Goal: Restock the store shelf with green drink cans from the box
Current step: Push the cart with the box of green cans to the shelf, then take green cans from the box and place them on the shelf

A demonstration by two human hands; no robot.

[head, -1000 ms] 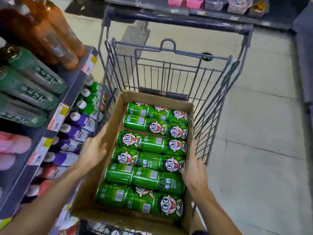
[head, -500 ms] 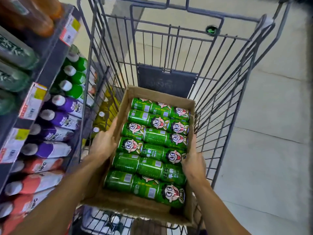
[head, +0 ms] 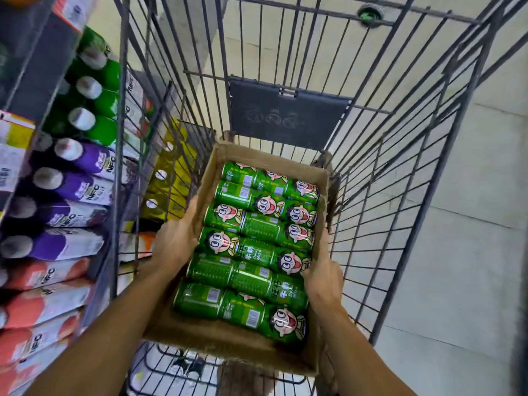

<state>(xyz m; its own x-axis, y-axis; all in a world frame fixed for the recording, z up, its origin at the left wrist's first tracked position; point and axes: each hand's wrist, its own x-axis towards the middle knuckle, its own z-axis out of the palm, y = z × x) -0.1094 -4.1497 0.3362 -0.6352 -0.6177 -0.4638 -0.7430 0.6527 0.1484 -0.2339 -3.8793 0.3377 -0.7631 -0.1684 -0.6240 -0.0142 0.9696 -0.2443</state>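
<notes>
**Desk:** Start with the hands. What are they doing?

**Photographer:** The left hand (head: 174, 247) lies flat against the outer left wall of the cardboard box (head: 228, 342), fingers straight and pointing away from the person. The right hand (head: 324, 277) presses the right wall, thumb hooked over the rim and touching the cans; whether its other fingers curl under the box cannot be told. The box is clamped between the two palms, inside the wire cart (head: 411, 172).

**Desk:** And the stock?

**Photographer:** The green drink cans (head: 251, 250) lie on their sides in the box, six rows of three, packed touching. Each can's long axis runs across the box, from one hand toward the other; the box's own long axis runs away from the person, toward the cart's far end.

**Desk:** Which hand is nearer a can?

**Photographer:** The right, by my reading: its thumb is already over the rim at the fourth row. The left sits outside the wall, with cardboard between it and the cans.

**Desk:** And the shelf?

**Photographer:** The store shelf (head: 34, 81) stands to the left, just beyond the cart's wire side, holding green, purple and pink bottles (head: 71, 184). No can has left the box. Any can must likely be lifted up and carried leftward over the cart's side.
</notes>
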